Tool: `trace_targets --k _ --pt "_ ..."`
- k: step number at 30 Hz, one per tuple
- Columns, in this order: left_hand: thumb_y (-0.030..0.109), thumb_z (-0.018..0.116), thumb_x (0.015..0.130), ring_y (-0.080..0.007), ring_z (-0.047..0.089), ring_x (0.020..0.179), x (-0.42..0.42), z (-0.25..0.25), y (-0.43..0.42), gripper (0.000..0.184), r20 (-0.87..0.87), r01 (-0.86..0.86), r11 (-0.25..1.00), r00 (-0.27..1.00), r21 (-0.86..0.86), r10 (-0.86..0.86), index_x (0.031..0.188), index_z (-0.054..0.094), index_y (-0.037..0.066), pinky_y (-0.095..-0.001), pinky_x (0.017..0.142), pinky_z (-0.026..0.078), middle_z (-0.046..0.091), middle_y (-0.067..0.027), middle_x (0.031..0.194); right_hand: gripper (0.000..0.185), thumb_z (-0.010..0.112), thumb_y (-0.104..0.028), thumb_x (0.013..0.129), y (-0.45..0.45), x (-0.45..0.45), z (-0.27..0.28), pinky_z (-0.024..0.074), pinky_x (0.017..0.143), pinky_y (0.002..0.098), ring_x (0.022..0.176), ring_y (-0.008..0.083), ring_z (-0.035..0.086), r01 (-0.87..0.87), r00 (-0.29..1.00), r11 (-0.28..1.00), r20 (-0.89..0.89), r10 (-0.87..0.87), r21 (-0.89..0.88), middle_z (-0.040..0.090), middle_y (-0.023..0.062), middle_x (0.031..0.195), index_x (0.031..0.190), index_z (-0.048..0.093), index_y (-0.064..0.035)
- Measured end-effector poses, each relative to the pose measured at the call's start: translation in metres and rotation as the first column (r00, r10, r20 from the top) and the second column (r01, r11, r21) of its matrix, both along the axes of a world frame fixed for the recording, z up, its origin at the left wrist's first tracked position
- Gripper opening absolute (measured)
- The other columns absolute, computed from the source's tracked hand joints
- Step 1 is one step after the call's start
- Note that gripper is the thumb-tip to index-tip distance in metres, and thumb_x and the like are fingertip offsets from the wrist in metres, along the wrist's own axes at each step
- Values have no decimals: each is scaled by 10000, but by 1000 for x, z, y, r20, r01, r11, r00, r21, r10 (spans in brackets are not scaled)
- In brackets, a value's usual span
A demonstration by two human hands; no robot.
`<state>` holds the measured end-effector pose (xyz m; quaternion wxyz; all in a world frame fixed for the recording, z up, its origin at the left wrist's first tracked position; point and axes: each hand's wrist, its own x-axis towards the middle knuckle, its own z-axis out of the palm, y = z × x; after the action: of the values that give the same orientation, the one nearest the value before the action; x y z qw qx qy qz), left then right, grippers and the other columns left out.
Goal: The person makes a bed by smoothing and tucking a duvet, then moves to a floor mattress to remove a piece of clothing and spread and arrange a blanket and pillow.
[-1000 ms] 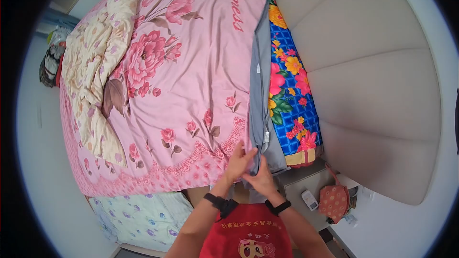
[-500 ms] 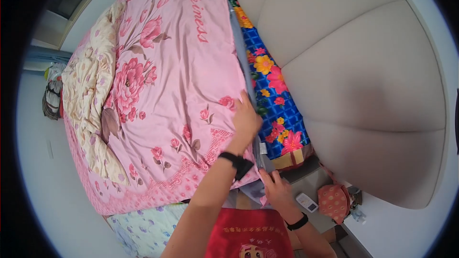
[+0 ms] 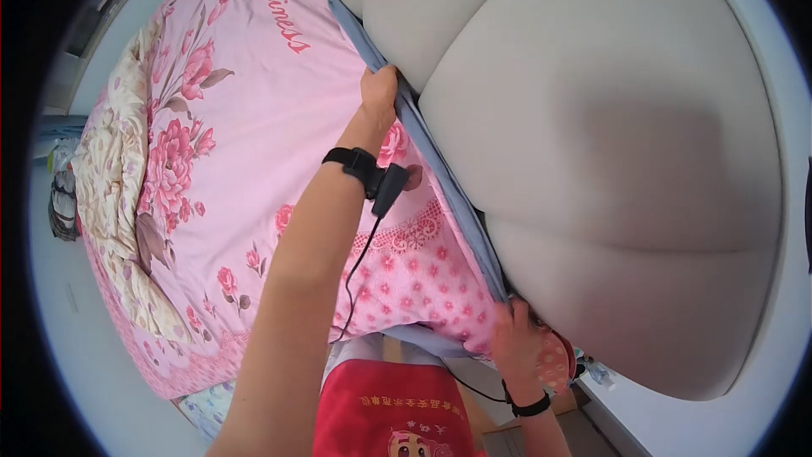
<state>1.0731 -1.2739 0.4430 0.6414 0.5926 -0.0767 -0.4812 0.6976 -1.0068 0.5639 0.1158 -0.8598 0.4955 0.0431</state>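
Note:
A pink floral bed sheet (image 3: 254,110) with the word "Happiness" covers the bed, and its grey-blue edge (image 3: 444,165) runs along the padded headboard. My left hand (image 3: 380,91) reaches up to that edge; its fingers are closed around the cloth, partly hidden. At the near corner beside the headboard, my right hand (image 3: 516,340) grips the sheet's corner, slightly blurred. Both wrists wear black bands, the left with a small black device (image 3: 389,189) and a cable.
The beige headboard (image 3: 592,152) rises along the right side. A crumpled cream quilt (image 3: 118,178) lies on the bed's left side. A coral dotted bag (image 3: 554,361) sits beyond my right hand. A pale floral cloth (image 3: 207,410) shows at the lower left.
Both hands have moved toward the headboard, drawing the sheet's edge with them. The blue flowered layer by the headboard is now covered. My left hand is farther up the edge.

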Motion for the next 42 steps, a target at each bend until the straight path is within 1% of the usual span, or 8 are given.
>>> trace_targets --k 10,17,20,21,24,29,32,42 --pt "123 488 884 -270 604 958 -19 -86 16 339 -337 -163 985 926 52 171 1200 501 2 -450 836 516 608 -137 1081 505 542 -52 823 -7 -4 -43 530 831 437 1065 353 595 -18 956 1000 -291 18 1 537 203 1199 1327 508 -67" --pt "381 476 955 -309 587 1085 -21 -86 20 505 -631 -20 986 770 -165 -91 1275 511 -8 -433 1007 437 587 -163 1267 192 543 -99 857 -14 4 -139 553 754 437 835 328 680 92 915 986 -403 -27 142 679 140 867 1012 630 -26" --pt "305 456 907 -325 614 957 -52 -86 38 375 -38 215 968 977 130 -212 1045 589 -18 -484 876 475 640 -183 993 141 530 -92 873 -28 4 -157 554 697 427 779 319 695 121 908 976 -417 -34 183 691 171 836 911 639 -12" --pt "336 462 937 -279 618 869 -77 -150 22 329 306 226 592 685 774 -662 1073 536 46 -499 783 479 619 -151 899 185 534 -115 878 -23 -3 -175 540 727 450 834 365 678 181 977 932 -165 -134 315 690 194 890 975 642 0" --pt "71 468 835 -293 572 931 -109 -101 41 248 127 -182 940 980 287 151 1077 517 44 -426 753 479 569 -130 923 202 541 -127 875 -17 -22 -180 505 755 469 852 396 641 254 960 965 105 -259 65 667 193 855 1015 622 -5" --pt "67 466 790 -279 570 997 -102 -100 35 379 -587 -408 907 710 105 388 1162 522 21 -363 785 486 591 -123 1051 206 543 -102 866 -15 -30 -103 501 766 447 870 380 649 408 849 836 184 -495 366 681 184 935 1054 622 -71" --pt "139 544 795 -281 552 1067 -94 -101 27 466 -748 -355 914 549 196 373 1236 510 -6 -386 863 469 584 -139 1181 199 558 -94 873 -13 2 -50 512 703 438 802 363 661 376 924 920 30 -381 115 677 188 888 1061 615 -66" --pt "100 531 754 -270 570 1003 -99 -31 57 547 -19 -149 896 985 419 173 1279 469 -42 -366 841 447 575 -211 1114 453 570 2 826 -25 26 -34 504 803 460 939 390 642 208 965 977 -153 -211 -34 638 237 1099 1267 552 -101"
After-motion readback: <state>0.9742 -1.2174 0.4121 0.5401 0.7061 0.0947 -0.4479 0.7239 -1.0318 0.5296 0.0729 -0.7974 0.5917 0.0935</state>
